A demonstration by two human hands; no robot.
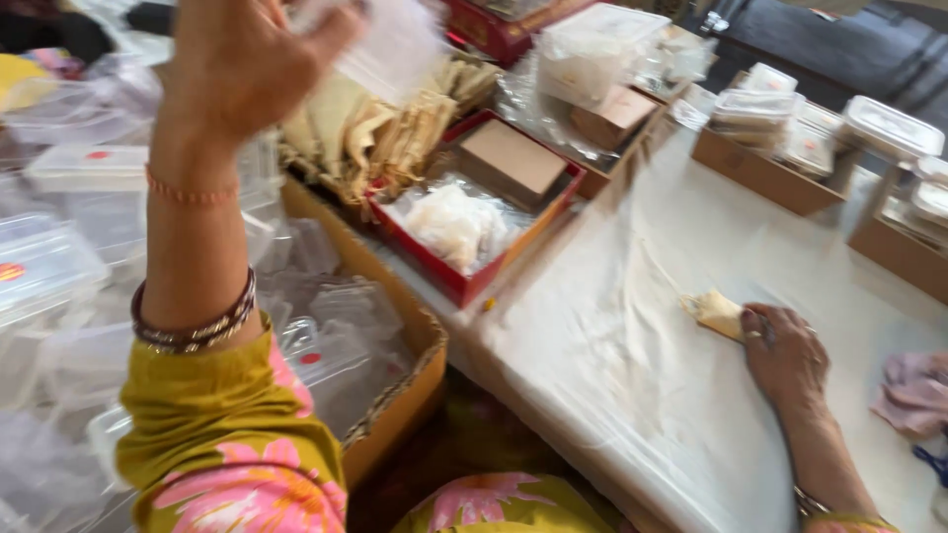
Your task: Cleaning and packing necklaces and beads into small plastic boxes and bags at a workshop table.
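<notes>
My left hand (pixel 242 64) is raised high at the upper left, its fingers closed on a clear plastic lid or bag (pixel 395 44) that blurs with motion. Bangles and a yellow floral sleeve show on that arm. My right hand (pixel 785 353) rests on the white cloth-covered table (pixel 612 336) at the right, fingers pinching a small beige piece of food or pastry (pixel 716 312). The two hands are far apart.
A red tray (pixel 474 281) holds a white bagged item and a brown box. A cardboard carton (pixel 395 415) of clear plastic containers sits at the lower left. Beige cloth pouches (pixel 365 128), more boxed containers (pixel 780 148) and a pink cloth (pixel 913 390) lie around.
</notes>
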